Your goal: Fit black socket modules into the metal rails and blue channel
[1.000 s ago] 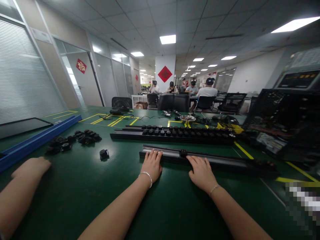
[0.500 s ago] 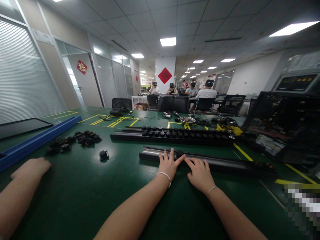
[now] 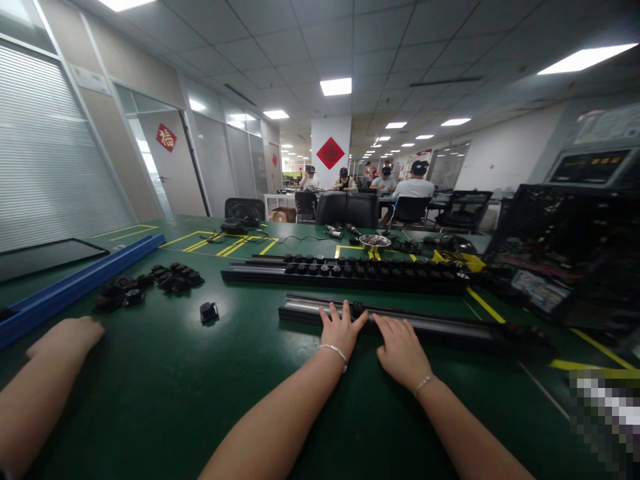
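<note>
A long black and silver rail (image 3: 450, 325) lies across the green table (image 3: 165, 380) in front of me. A small black block (image 3: 357, 309) sits on the rail. My left hand (image 3: 341, 329) rests on the rail with its fingers spread, the thumb against that block. Just to the right of the block, my right hand (image 3: 400, 347) lies flat on the rail, fingers stretched out. Neither hand holds anything.
A second rail (image 3: 350, 272) carrying several black knobs lies further back. A heap of black parts (image 3: 150, 283) and a single one (image 3: 209, 311) lie at left beside a blue bar (image 3: 75, 283). Another person's fist (image 3: 65, 337) rests at far left. An open black case (image 3: 565, 247) stands at right. People sit at back tables.
My left hand has slid to the right along the rail and spread its fingers, reaching the black block. My right hand has stayed almost in place.
</note>
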{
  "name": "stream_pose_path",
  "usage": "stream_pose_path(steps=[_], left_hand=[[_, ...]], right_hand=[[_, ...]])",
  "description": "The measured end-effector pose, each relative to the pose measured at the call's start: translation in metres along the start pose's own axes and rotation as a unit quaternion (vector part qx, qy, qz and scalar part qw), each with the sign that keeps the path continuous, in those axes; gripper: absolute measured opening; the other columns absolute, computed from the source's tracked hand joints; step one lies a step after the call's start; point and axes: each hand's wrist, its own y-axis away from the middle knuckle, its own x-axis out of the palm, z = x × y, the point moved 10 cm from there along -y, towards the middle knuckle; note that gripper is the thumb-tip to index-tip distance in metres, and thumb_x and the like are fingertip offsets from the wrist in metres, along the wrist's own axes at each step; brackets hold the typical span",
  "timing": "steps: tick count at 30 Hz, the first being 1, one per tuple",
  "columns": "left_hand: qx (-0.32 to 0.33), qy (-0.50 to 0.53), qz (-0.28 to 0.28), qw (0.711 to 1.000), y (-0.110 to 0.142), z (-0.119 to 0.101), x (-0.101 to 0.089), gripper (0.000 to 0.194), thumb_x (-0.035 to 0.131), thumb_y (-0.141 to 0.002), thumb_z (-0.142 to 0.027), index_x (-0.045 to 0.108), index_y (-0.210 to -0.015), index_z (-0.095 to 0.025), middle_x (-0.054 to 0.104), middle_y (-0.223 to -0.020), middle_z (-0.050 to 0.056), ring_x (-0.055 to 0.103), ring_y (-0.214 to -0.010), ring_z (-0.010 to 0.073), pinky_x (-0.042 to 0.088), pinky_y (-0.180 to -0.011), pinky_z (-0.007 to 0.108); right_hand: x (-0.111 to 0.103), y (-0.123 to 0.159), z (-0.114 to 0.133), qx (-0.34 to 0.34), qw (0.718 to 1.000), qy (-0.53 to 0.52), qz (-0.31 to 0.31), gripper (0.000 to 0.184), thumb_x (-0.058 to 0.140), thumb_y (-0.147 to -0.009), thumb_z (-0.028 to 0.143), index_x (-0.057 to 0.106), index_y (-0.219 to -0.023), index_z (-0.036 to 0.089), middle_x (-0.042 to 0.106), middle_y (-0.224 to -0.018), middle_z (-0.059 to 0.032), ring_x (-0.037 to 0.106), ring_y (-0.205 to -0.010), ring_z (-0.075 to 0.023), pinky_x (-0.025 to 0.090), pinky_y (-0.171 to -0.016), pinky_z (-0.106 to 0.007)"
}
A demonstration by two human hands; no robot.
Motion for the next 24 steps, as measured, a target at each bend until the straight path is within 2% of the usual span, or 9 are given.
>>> stream_pose_path(steps=[9, 18, 24], left_hand=[[-0.002, 0.006, 0.007, 1.0, 0.0002, 0.0001, -0.0001, 0.046, 0.031, -0.09, -0.028, 0.032, -0.134, -0.043, 0.036, -0.142, 0.01, 0.036, -0.125, 0.0382, 0.024, -0.092, 0.07], [-0.004, -0.011, -0.008, 1.0, 0.0021, 0.0028, 0.0008, 0.043, 0.027, -0.091, -0.028, 0.039, -0.132, -0.035, 0.04, -0.139, 0.014, 0.037, -0.125, 0.0355, 0.026, -0.093, 0.068], [-0.016, -0.01, 0.001, 1.0, 0.0017, 0.0062, 0.0006, 0.043, 0.027, -0.091, -0.029, 0.038, -0.132, -0.036, 0.039, -0.139, 0.014, 0.035, -0.127, 0.0343, 0.025, -0.094, 0.067]], right_hand=[[-0.0009, -0.0005, 0.0008, 0.002, 1.0, -0.007, 0.013, 0.06, 0.039, -0.067, 0.009, 0.046, -0.126, 0.014, 0.053, -0.126, -0.0096, 0.042, -0.119, -0.0213, 0.022, -0.105, -0.044], [0.0013, -0.0008, -0.003, 0.009, 1.0, -0.011, 0.01, 0.058, 0.039, -0.068, 0.009, 0.048, -0.125, 0.015, 0.054, -0.124, -0.0081, 0.043, -0.117, -0.0203, 0.021, -0.104, -0.042], [0.0029, -0.0014, -0.0037, 0.016, 1.0, -0.019, 0.015, 0.059, 0.039, -0.068, 0.008, 0.048, -0.126, 0.014, 0.054, -0.125, -0.0085, 0.042, -0.117, -0.0202, 0.019, -0.105, -0.042]])
